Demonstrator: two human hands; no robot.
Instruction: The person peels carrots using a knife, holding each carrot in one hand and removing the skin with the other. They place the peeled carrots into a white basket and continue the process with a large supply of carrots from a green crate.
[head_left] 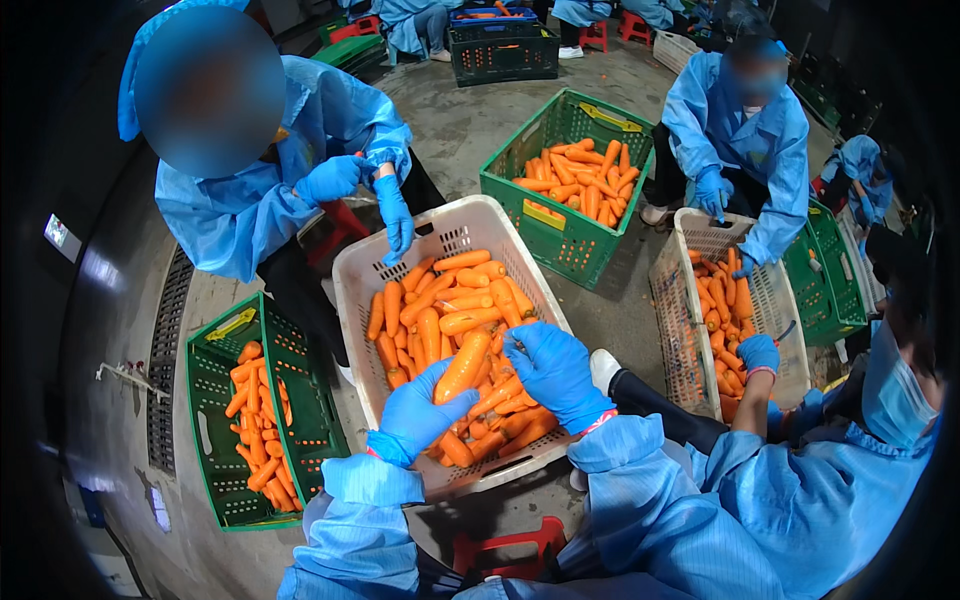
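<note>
In a blue glove, my left hand (pixel 420 412) is wrapped round the lower end of a large carrot (pixel 465 366), which tilts up and to the right. My right hand (pixel 562 376), gloved too, is beside that carrot with its fingers curled together. Whatever those fingers may hold is too small or hidden to make out. Both hands are over a white plastic crate (pixel 358 272) heaped with loose carrots (pixel 463 300). Across the crate, a co-worker's gloved hand (pixel 397 225) hangs over the far left rim.
Green crates of carrots stand at left (pixel 305 400) and beyond the white crate (pixel 575 245). Two co-workers reach into another white crate (pixel 690 330) at right. A red stool (pixel 510 548) is below my hands. More people and a dark crate (pixel 503 52) are farther back.
</note>
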